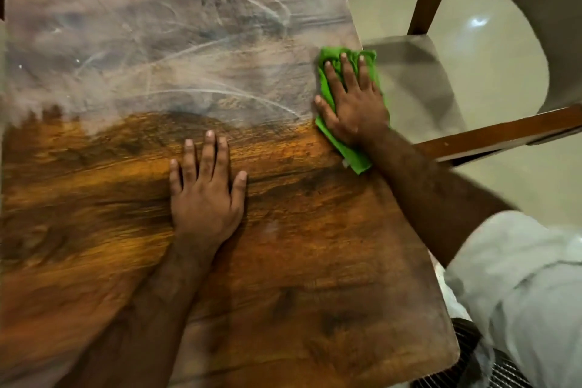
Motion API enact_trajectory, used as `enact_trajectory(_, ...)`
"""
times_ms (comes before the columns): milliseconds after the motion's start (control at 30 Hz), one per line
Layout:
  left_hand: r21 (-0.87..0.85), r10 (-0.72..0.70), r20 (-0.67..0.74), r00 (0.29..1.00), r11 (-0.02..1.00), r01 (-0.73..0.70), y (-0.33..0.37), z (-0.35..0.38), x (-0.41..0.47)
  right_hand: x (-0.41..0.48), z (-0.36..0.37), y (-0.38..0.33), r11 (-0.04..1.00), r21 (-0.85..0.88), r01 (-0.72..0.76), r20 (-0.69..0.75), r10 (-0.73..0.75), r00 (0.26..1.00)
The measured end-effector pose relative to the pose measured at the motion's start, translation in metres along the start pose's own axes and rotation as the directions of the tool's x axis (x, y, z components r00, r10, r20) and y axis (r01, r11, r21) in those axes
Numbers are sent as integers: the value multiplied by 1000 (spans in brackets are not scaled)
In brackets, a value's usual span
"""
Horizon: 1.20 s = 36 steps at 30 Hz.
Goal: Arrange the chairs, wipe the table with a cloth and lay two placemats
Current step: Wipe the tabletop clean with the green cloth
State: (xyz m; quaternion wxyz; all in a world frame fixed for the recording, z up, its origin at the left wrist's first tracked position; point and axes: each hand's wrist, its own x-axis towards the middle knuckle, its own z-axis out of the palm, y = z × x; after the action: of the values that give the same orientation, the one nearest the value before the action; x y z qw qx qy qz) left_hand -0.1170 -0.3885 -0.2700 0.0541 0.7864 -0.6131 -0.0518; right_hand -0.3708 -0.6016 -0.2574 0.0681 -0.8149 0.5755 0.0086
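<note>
Two hands lie flat with fingers spread: the right hand (352,101) presses a crumpled green cloth (351,156) at the right edge of the glossy brown wooden surface (283,261); the left hand (206,195) rests bare near its middle. Hazy streaks (189,94) lie ahead and leftward of the cloth.

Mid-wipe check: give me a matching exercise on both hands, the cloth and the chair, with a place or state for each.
Column one:
1. left hand
2. right hand
3. cloth
4. chair

Column two:
A. off the table, on its right side
B. green, bunched at the table's right edge
C. flat on bare wood, fingers straight
D. pressing down on the cloth

Pairs: 1-C, 2-D, 3-B, 4-A
</note>
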Motion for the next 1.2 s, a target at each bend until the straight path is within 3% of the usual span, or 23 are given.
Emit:
enact_trajectory(167,-1,0,12,1000,1000,0,-3,4,-1,-25,9,-32,1000,-24,20,-6,-20,1000)
enact_trajectory(333,-5,5,-19,1000,1000,-5,-5,7,-1,-147,23,-107,970,57,235,77,-239,968)
enact_trajectory(433,-17,12,-25,1000,1000,-13,-5,9,-3,-174,26,-111,959,69,274,77,-279,957)
enact_trajectory(667,-44,20,-9,1000,999,-20,-10,10,-1,1,11,-69,1000,13,7,16,-7,1000)
enact_trajectory(767,-63,12,-9,1000,998,-13,-14,12,0,44,14,-94,997,4,-81,-23,81,996)
enact_trajectory(933,-351,-11,60,998,936,32,-19,0,1,-23,28,-170,993,-24,116,-28,-117,993)
enact_trajectory(1067,-740,-30,136,990,661,121,-52,-23,6,-129,36,-217,975,30,218,84,-220,972)
enact_trajectory(1100,-701,-20,141,990,704,114,-69,-28,9,-148,35,-221,975,38,221,98,-224,970)
enact_trajectory(1167,-368,-34,129,991,926,80,-110,-31,11,-155,32,-217,977,26,213,113,-215,970)
enact_trajectory(1200,-222,-58,142,988,971,89,-130,-32,12,-143,30,-214,981,15,195,106,-195,975)
